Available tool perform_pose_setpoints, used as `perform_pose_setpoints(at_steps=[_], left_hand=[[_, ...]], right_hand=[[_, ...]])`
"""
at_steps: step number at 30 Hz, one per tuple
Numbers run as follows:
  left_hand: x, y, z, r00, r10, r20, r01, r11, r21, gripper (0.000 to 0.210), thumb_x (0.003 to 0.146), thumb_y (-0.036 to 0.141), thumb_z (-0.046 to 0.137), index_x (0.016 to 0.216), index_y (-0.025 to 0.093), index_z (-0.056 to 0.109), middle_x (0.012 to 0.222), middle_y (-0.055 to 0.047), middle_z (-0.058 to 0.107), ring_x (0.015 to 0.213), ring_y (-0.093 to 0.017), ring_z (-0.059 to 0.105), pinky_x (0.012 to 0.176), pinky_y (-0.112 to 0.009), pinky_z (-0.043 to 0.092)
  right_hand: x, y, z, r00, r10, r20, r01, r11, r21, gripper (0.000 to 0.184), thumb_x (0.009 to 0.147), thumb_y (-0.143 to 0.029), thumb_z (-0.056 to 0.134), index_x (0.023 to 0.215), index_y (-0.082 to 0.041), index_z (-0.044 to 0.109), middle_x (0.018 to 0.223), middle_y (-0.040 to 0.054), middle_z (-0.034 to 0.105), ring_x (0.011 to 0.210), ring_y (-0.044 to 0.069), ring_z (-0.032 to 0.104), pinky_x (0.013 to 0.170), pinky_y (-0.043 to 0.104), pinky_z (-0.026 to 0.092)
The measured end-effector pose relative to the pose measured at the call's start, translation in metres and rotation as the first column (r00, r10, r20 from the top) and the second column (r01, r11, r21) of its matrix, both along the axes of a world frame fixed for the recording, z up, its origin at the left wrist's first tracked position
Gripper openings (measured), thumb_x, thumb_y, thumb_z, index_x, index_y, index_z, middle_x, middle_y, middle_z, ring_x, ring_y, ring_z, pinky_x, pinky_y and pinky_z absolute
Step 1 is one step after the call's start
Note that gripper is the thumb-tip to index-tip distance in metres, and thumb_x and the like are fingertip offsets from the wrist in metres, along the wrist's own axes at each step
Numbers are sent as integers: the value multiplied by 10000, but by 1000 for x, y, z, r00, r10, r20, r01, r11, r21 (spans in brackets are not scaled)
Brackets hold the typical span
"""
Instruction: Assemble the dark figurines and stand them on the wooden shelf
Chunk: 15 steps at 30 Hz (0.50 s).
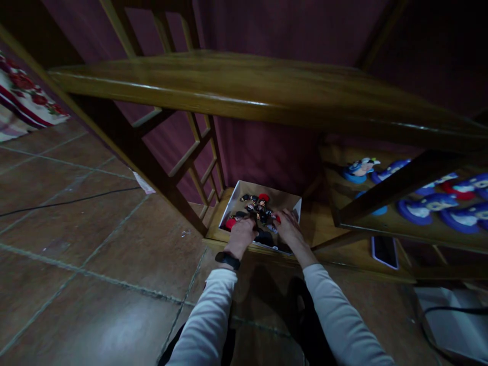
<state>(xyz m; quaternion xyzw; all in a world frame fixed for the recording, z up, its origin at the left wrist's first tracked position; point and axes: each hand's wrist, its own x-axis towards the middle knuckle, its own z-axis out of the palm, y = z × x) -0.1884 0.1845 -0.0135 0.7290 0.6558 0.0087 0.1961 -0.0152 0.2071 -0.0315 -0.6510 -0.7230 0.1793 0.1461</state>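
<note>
A shallow white box [244,189] stands on the lowest wooden shelf [213,230] of a shelving unit. It holds several small dark and red figures [258,207] in a heap. My left hand [241,231] reaches into the box's near left part, fingers curled among the figures by a red piece [231,222]. My right hand [290,227] is in the near right part, fingers bent over the figures. Whether either hand grips a figure is hidden. A dark band [227,260] is on my left wrist. Both sleeves are white.
A thick wooden shelf board [244,91] hangs above the box. On a middle shelf to the right lie several blue and white toy figures [423,201]. A phone [385,250] lies on the bottom shelf. A cable [68,202] crosses the brown tiled floor; patterned cloth [23,99] is far left.
</note>
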Motion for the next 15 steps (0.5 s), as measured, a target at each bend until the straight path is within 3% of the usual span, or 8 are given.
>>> perform_pose_setpoints(at_steps=[4,10,13,15], left_hand=[[6,-1,-6,999,-51,-16,52,997,55,261,690,218,657,943,162,625,1036,-107,614,1037,-227,544,913,-319,399],[12,-7,2,988,-153,0,151,980,130,298,774,108,509,1060,159,579,1061,-113,600,1030,-205,544,887,-317,417],[16,-11,15,983,-182,-28,184,975,126,325,825,104,434,1130,153,534,995,-108,622,974,-205,566,843,-327,438],[18,-12,23,982,-183,-47,189,963,193,304,852,112,393,1116,167,533,1028,-113,611,977,-204,558,810,-320,448]], right_hand=[[-7,1,-1,999,22,-28,-22,1000,-12,279,805,-202,503,1064,-240,596,1081,51,562,1066,194,467,929,313,344],[-19,0,2,995,1,-95,2,999,33,288,813,-204,488,1083,-228,586,1083,67,589,1046,192,511,938,319,360],[-18,-3,9,985,-20,-172,9,998,-66,250,835,-238,466,1045,-246,602,1019,49,633,974,180,568,860,296,405],[-16,-5,12,975,-51,-217,13,985,-172,218,841,-282,470,996,-246,619,959,43,661,928,187,597,807,287,425]])
